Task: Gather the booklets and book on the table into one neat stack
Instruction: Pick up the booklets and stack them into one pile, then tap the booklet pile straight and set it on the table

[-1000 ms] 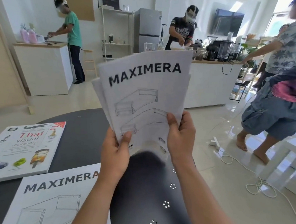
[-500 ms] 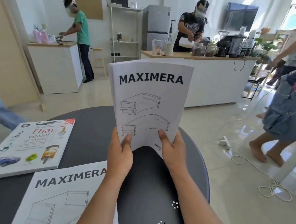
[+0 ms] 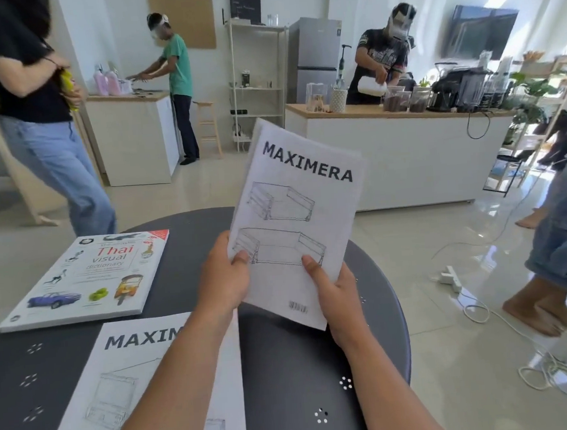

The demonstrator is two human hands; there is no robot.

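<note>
I hold a white MAXIMERA booklet bundle [image 3: 296, 220] upright above the round dark table [image 3: 286, 365], tilted to the right. A second sheet edge shows behind its top. My left hand [image 3: 224, 276] grips its lower left edge and my right hand [image 3: 336, 291] grips its lower right corner. Another MAXIMERA booklet [image 3: 119, 387] lies flat on the table near me, partly under my left forearm. A Thai visual dictionary book [image 3: 88, 278] lies flat at the table's left side, apart from the booklet.
A person in jeans [image 3: 56, 156] stands close behind the table's left. Bare feet of another person [image 3: 534, 311] and a white cable with a power strip [image 3: 451, 277] are on the floor to the right. Two people work at white counters [image 3: 389, 160] farther back.
The booklets in my hands have been squared together and now tilt to the right. A person in jeans has walked into view at the left, close to the table.
</note>
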